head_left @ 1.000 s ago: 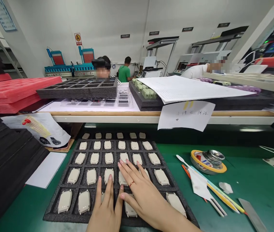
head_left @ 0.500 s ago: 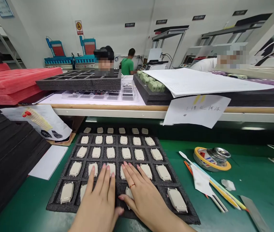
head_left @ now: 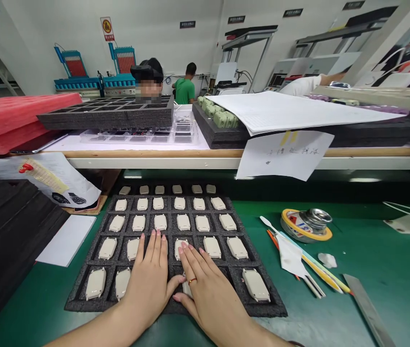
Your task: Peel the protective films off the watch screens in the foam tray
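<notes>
A black foam tray (head_left: 82,299) lies on the green mat in front of me, its pockets filled with several beige oblong housings (head_left: 183,221). My left hand (head_left: 150,279) rests flat on the tray's near middle, fingers stretched out together over the housings. My right hand (head_left: 205,289) lies flat beside it, fingers spread, a ring on one finger, covering the near-row pockets. The two hands touch at the thumbs. Neither hand holds anything.
To the right lie a tape roll with a metal cup (head_left: 308,224), plastic sticks and tweezers (head_left: 298,260) and a metal blade (head_left: 367,308). Black foam stacks (head_left: 6,231) stand left. A raised shelf (head_left: 205,156) carries foam trays and papers; other people work beyond it.
My left hand has slid forward onto the tray and flattened beside the right. My right hand has drawn back toward me. The view has tilted down slightly.
</notes>
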### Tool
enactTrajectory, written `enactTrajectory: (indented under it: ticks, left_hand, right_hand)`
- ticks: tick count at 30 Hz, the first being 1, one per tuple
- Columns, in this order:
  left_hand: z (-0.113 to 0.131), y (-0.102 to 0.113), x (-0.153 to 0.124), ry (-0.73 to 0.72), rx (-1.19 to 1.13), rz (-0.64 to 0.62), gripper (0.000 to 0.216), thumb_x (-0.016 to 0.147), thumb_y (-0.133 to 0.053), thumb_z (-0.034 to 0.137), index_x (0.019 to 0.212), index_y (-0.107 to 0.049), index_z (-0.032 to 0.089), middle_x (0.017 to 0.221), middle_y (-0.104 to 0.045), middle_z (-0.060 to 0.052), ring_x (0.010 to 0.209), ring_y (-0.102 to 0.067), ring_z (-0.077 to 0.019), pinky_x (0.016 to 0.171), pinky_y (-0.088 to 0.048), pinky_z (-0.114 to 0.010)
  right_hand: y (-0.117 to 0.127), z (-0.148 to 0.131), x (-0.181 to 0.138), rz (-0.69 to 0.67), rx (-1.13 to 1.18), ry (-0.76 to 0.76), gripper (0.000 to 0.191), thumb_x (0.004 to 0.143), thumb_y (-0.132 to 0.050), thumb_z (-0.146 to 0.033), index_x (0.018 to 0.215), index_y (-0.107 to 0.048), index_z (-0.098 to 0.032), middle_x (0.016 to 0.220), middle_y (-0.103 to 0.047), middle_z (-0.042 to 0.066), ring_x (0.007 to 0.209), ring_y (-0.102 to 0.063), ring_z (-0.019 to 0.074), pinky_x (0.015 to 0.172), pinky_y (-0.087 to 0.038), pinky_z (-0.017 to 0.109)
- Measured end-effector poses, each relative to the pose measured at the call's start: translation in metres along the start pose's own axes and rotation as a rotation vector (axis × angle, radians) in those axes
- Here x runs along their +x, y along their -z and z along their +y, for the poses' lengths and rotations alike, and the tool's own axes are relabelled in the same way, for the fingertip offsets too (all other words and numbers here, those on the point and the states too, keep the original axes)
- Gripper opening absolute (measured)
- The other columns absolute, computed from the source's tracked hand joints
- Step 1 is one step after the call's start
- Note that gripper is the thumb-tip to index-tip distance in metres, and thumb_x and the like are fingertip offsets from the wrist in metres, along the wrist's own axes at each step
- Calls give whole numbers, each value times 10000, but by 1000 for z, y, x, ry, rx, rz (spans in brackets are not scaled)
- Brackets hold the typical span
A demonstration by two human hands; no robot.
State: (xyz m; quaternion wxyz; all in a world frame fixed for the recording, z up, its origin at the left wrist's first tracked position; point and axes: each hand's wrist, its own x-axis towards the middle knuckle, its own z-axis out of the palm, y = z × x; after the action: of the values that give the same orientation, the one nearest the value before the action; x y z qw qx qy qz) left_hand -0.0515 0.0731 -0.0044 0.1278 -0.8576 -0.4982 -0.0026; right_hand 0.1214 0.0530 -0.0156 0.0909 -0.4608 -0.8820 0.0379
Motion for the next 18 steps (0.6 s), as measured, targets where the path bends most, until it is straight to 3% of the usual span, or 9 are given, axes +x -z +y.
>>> enactTrajectory:
  ticks: [9, 14, 16, 18]
  left_hand:
    - [5, 1, -13, -64, 87, 48, 710, 888, -569, 470, 1377, -511, -41, 1428, -488, -275, 1351, -464, -409, 1115, -350, -600]
    - [6, 2, -18, -62, 91, 79, 694, 902, -534, 496, 1346, -549, -37, 1420, -506, -260, 1351, -469, -394, 1127, -334, -572]
    - [6, 4, -19, -68, 80, 86, 692, 913, -509, 518, 1324, -572, -35, 1408, -515, -263, 1347, -474, -395, 1129, -326, -573]
    - [7, 7, -21, -81, 72, 70, 688, 926, -481, 534, 1317, -584, -23, 1397, -525, -260, 1339, -486, -389, 1128, -329, -569]
  right_hand:
    - [2, -5, -1, -64, 3, -21, 704, 965, -500, -486, 1461, -426, 10, 1528, -366, 217, 1415, -387, 370, 1171, -366, 518]
    - [42, 2, -8, -266, 147, 44, 711, 958, -519, -501, 1451, -437, 4, 1521, -351, 219, 1420, -367, 389, 1175, -335, 571]
    - [63, 8, -10, -308, 256, 140, 668, 953, -529, -521, 1452, -471, -82, 1506, -413, 161, 1419, -392, 334, 1198, -323, 512]
    - [76, 14, -7, -256, 333, 168, 668, 959, -534, -501, 1509, -387, -152, 1544, -376, 90, 1442, -366, 265, 1210, -323, 432]
